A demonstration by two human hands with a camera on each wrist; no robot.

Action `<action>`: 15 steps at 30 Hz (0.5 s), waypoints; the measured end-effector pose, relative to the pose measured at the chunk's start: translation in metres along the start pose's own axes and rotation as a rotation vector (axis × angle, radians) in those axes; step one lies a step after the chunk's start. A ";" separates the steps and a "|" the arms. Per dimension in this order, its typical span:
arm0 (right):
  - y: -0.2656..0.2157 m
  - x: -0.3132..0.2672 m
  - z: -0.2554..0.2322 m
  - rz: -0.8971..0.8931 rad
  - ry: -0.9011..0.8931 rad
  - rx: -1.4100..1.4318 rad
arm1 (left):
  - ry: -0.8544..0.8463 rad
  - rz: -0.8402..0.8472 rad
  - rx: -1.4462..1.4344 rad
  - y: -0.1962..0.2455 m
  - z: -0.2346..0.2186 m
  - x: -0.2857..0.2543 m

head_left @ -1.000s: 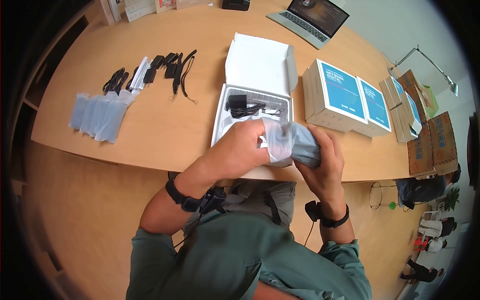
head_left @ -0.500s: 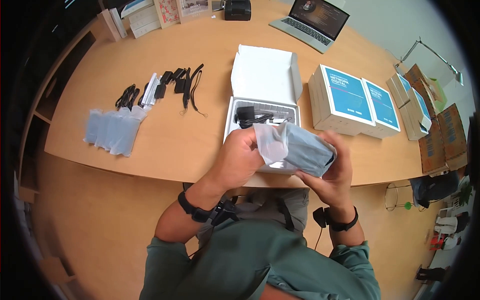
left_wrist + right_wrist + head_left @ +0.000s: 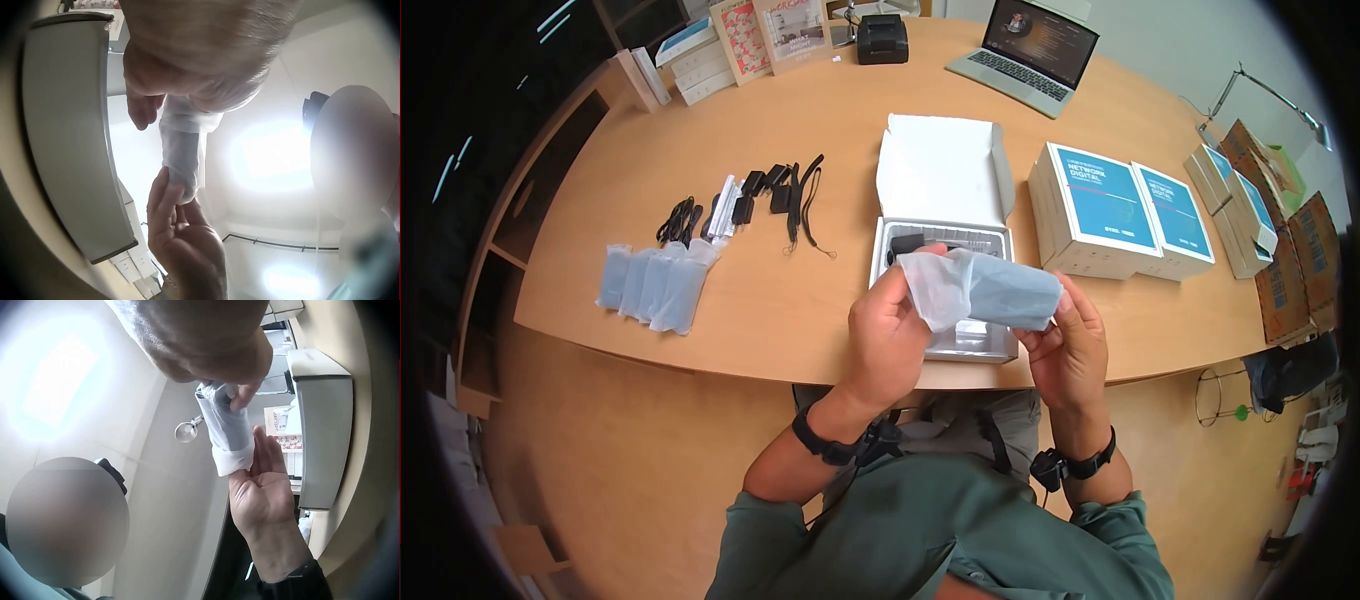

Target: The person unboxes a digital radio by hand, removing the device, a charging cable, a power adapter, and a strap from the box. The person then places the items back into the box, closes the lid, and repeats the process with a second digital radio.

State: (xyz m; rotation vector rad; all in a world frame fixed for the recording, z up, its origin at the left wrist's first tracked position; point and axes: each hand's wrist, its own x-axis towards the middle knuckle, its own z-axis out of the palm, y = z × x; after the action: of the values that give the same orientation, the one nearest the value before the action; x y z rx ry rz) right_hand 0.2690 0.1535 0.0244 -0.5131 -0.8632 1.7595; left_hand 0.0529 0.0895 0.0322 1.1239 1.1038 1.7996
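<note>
A bluish-grey block wrapped in a thin translucent bag (image 3: 1012, 290) lies crosswise between both hands, over the front of an open white box (image 3: 944, 165). My left hand (image 3: 885, 335) pinches the bag's loose, whitish end, its thumb and fingers on either side. At the block's other end, my right hand (image 3: 1068, 345) holds it between thumb and fingertips. In the left wrist view the wrapped block (image 3: 181, 147) spans the gap between the hands. A black adapter (image 3: 907, 243) sits in the box's tray, partly hidden behind the left fingers and the bag.
Several similar wrapped packets (image 3: 655, 285) lie on the table's left, near black cables (image 3: 680, 220), small black adapters (image 3: 755, 183) and black straps (image 3: 803, 200). Blue-and-white boxes (image 3: 1100, 205) stand to the right. A laptop (image 3: 1030, 60) is at the back.
The wrapped block has turned from tilting down to the right to lying nearly level. My right hand's grip has moved to its end corner. The head view has shifted, showing more of the table's back.
</note>
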 end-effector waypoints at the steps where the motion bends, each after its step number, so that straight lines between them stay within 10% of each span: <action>1: 0.001 0.001 -0.002 -0.003 0.000 0.002 | -0.003 0.002 0.001 0.001 0.000 0.000; 15: -0.001 0.002 -0.037 -0.034 0.293 -0.032 | 0.097 0.001 0.020 -0.003 -0.046 0.007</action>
State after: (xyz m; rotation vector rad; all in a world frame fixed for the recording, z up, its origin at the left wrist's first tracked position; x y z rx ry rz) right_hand 0.2955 0.1668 0.0013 -0.7517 -0.6898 1.5921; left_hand 0.0084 0.0838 0.0205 1.0583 1.1800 1.8641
